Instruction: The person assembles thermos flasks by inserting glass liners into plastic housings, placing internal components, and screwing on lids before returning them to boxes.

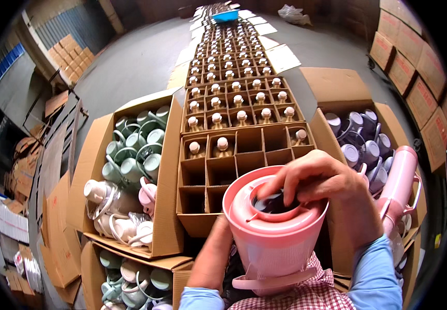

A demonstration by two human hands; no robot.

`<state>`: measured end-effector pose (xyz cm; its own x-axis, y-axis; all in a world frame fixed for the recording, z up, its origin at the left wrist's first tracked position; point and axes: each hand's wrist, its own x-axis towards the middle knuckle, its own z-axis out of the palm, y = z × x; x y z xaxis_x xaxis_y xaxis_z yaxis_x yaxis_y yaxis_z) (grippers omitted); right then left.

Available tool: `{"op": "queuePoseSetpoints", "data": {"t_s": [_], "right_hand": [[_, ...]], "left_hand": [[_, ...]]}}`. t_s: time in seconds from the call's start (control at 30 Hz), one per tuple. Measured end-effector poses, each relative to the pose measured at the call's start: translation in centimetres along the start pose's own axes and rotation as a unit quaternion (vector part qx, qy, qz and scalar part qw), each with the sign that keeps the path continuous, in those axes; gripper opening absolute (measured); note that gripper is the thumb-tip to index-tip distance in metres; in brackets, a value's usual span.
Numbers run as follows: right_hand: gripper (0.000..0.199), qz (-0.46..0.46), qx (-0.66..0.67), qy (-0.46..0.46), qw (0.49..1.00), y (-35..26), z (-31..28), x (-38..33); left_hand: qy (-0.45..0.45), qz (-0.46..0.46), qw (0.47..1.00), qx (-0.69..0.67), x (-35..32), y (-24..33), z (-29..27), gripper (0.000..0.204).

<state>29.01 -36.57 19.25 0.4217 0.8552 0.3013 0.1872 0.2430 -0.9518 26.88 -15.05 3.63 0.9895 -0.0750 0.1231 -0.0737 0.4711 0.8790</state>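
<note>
A pink plastic jug body stands before my chest, its round opening facing up and a pink handle band low on the near side. My right hand reaches over the rim from the right, fingers bent down into the opening. Something dark and shiny shows inside; what the fingertips grip is hidden. My left forearm rises along the jug's left side, and the hand itself is hidden behind it. Beyond the jug is a divided carton with a few pale-topped glass bottles in its cells.
Partitioned cartons of bottles run far back in a row, a blue tub on top. At left, an open carton holds green and white jugs; another at right holds lilac ones. A second pink jug leans there. Stacked cartons line the right.
</note>
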Motion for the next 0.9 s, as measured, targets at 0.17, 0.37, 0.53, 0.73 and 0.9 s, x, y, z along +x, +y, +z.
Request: {"op": "queuePoseSetpoints", "data": {"t_s": [0.17, 0.37, 0.53, 0.73, 0.9], "right_hand": [[0.032, 0.1, -0.289, -0.088, 0.948, -7.2, 1.6, 0.5], [0.021, 0.301, -0.512, 0.071, 0.801, -8.6, 4.9, -4.9], [0.017, 0.48, -0.522, 0.136, 0.692, -9.4, 3.8, -13.5], [0.012, 0.188, -0.546, -0.018, 0.816, -12.9, 7.0, -16.3], [0.023, 0.252, -0.624, 0.074, 0.736, -13.4, 8.3, -18.9]], "left_hand": [[0.028, -0.139, 0.983, -0.114, -2.1, -6.0, 3.4, 0.05], [0.035, -0.078, 0.995, 0.05, -7.6, -3.5, 9.3, 0.052], [-0.028, 0.0, 0.978, 0.205, -12.0, -3.1, 14.6, 0.055], [-0.049, -0.151, 0.986, -0.055, -7.2, -5.4, 13.5, 0.049], [-0.051, -0.136, 0.989, 0.038, -8.9, -5.2, 16.0, 0.045]]}}
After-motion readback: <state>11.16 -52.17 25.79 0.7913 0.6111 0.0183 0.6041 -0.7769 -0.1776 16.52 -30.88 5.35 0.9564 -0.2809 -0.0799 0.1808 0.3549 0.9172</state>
